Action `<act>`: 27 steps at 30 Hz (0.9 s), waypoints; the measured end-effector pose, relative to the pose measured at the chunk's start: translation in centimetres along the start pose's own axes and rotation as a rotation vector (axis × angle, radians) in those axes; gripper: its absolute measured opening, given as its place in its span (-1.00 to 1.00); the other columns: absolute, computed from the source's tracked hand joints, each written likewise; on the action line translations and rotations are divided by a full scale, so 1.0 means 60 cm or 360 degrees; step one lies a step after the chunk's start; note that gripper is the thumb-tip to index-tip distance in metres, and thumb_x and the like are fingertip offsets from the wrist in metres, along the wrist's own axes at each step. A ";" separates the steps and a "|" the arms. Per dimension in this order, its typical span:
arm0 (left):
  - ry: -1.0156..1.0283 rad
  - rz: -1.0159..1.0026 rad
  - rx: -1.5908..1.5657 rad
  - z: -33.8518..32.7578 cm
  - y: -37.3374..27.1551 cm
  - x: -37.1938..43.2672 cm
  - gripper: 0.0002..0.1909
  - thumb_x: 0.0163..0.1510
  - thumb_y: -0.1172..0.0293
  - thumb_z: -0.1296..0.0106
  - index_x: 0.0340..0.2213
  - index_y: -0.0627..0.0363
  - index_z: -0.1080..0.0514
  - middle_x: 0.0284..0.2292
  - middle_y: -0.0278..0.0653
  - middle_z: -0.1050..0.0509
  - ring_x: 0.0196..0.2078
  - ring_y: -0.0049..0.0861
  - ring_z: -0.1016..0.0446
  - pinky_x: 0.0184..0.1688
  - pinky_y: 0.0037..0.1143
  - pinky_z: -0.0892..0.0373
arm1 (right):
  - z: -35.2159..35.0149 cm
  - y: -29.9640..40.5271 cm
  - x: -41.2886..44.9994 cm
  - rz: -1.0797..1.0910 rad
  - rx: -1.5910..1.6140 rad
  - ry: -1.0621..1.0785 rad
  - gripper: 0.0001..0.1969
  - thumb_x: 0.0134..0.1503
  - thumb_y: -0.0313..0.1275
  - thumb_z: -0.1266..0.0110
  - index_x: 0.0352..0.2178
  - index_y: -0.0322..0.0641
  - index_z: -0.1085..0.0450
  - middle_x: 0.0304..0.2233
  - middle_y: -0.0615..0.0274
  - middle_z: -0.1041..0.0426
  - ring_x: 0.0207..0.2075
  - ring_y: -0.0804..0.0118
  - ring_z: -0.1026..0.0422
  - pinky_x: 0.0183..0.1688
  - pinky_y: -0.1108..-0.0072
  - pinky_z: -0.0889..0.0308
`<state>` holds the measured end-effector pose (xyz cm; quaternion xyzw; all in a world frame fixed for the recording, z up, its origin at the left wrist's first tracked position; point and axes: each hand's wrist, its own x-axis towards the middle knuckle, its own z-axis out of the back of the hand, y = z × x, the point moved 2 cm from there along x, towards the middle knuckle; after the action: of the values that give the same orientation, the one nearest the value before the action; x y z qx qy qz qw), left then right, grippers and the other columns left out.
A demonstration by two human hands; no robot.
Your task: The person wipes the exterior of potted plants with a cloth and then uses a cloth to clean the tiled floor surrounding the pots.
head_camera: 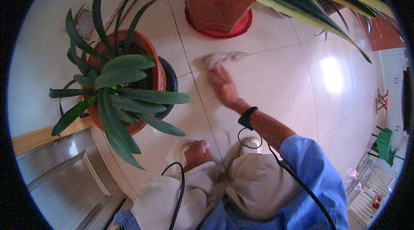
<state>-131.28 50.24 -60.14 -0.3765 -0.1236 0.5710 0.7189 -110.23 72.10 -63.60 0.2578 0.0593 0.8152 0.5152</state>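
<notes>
My right hand (223,84) reaches low over the tiled floor (265,78), with a black band on its wrist. A pale, crumpled cloth (223,57) lies at its fingertips against the tiles, blurred by motion; the fingers appear closed on its near edge. Near my left knee, my left hand (199,152) is curled above my left shoe, and a small whitish scrap (206,146) shows at its fingers; what that is cannot be told.
A leafy plant in a round terracotta pot (158,74) stands at left on a dark saucer (171,84). Ahead is an angular reddish-brown planter (216,6) on a red saucer (243,26), with long yellow-edged leaves overhanging at right. Black cables (305,183) hang beside my arms.
</notes>
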 end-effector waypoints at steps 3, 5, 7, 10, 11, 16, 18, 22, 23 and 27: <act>-0.0078 0.0097 0.0119 0.016 -0.024 0.005 -0.78 -0.11 0.33 -0.06 -0.35 0.03 -0.39 -0.44 -0.18 -0.45 -0.42 -0.19 -0.47 -0.43 -0.22 -0.38 | 0.034 0.091 -0.030 0.0058 0.0272 0.0232 -0.56 0.07 -0.42 -0.03 0.02 -0.25 -0.28 0.18 0.01 -0.16 0.26 -0.07 -0.04 0.26 0.14 0.00; -0.0225 0.0026 0.0123 0.014 -0.024 0.002 -0.78 -0.11 0.32 -0.05 -0.34 0.03 -0.39 -0.42 -0.18 -0.45 -0.40 -0.17 -0.47 -0.41 -0.20 -0.38 | 0.044 0.097 -0.062 0.0275 0.0181 0.0331 -0.54 0.07 -0.36 -0.05 0.03 -0.22 -0.28 0.21 0.05 -0.12 0.26 -0.07 -0.04 0.26 0.14 0.00; -0.0278 -0.0026 -0.0113 0.014 -0.018 0.001 -0.75 -0.11 0.33 -0.05 -0.31 0.03 -0.40 -0.43 -0.17 -0.46 -0.40 -0.16 -0.48 -0.39 -0.20 -0.39 | 0.075 0.061 -0.095 0.0363 0.0091 0.0410 -0.54 0.07 -0.35 -0.05 0.03 -0.18 -0.28 0.21 0.06 -0.12 0.26 -0.08 -0.05 0.27 0.16 0.00; -0.0246 0.0011 -0.0106 0.012 -0.007 0.000 -0.75 -0.11 0.35 -0.05 -0.31 0.04 -0.41 -0.44 -0.15 -0.47 -0.39 -0.17 -0.48 -0.39 -0.21 -0.40 | 0.102 -0.021 -0.095 0.0143 -0.0169 0.0295 -0.56 0.08 -0.35 -0.03 0.04 -0.06 -0.29 0.21 0.05 -0.12 0.24 -0.12 -0.06 0.26 0.16 0.00; -0.0229 0.0031 -0.0097 0.012 -0.002 -0.001 -0.75 -0.11 0.35 -0.05 -0.31 0.05 -0.41 -0.44 -0.15 -0.47 -0.39 -0.17 -0.49 -0.40 -0.21 -0.40 | 0.112 -0.044 -0.075 -0.0071 -0.0254 0.0269 -0.57 0.08 -0.37 -0.02 0.03 -0.03 -0.29 0.21 0.05 -0.12 0.22 -0.13 -0.09 0.24 0.15 -0.02; -0.0454 -0.0088 0.0164 -0.030 0.005 -0.014 -0.75 -0.11 0.36 -0.03 -0.31 0.12 -0.42 -0.47 -0.09 -0.48 -0.45 -0.16 -0.48 -0.39 -0.24 -0.40 | 0.072 -0.100 0.034 -0.0568 0.0055 -0.0227 -0.73 0.12 -0.42 0.02 -0.13 -0.19 -0.37 -0.03 -0.04 -0.35 0.01 -0.07 -0.27 0.04 0.20 -0.19; -0.0581 -0.0205 0.0120 -0.031 0.029 -0.014 -0.76 -0.11 0.32 -0.03 -0.33 0.09 -0.44 -0.49 -0.12 -0.50 -0.49 -0.20 -0.48 -0.41 -0.29 -0.41 | 0.058 -0.067 0.095 -0.0995 0.0919 -0.0259 -0.76 0.15 -0.35 0.01 -0.20 -0.27 -0.38 -0.21 0.05 -0.43 -0.14 0.15 -0.33 -0.09 0.34 -0.26; -0.0317 -0.0478 0.0119 0.008 -0.007 -0.004 -0.78 -0.10 0.36 -0.02 -0.34 0.12 -0.41 -0.49 -0.10 -0.47 -0.49 -0.16 -0.46 -0.44 -0.27 -0.39 | 0.105 -0.051 0.105 -0.0858 0.1989 -0.0296 -0.65 0.17 -0.25 0.05 -0.34 -0.43 -0.39 -0.40 0.21 -0.46 -0.42 0.40 -0.34 -0.28 0.50 -0.34; -0.0243 -0.0568 0.0219 0.014 -0.014 0.001 -0.77 -0.09 0.38 -0.02 -0.33 0.14 -0.40 -0.48 -0.08 -0.46 -0.47 -0.14 -0.45 -0.43 -0.25 -0.39 | 0.115 -0.061 0.084 -0.0858 0.1962 -0.0314 -0.65 0.17 -0.25 0.05 -0.34 -0.43 -0.39 -0.40 0.21 -0.46 -0.42 0.40 -0.34 -0.28 0.50 -0.34; -0.0336 -0.0149 0.0103 -0.003 0.015 -0.006 -0.81 -0.09 0.40 -0.02 -0.36 0.14 -0.42 -0.43 -0.05 -0.46 -0.40 -0.11 -0.47 -0.38 -0.24 -0.41 | 0.146 -0.147 0.005 -0.1720 0.1670 -0.0291 -0.57 0.17 -0.19 0.05 -0.10 -0.37 -0.37 -0.08 -0.01 -0.40 -0.11 0.24 -0.37 -0.03 0.41 -0.28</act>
<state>-131.92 49.90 -60.80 -0.2847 -0.1975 0.5769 0.7397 -98.97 74.98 -59.17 0.4708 0.5144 0.2896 0.6557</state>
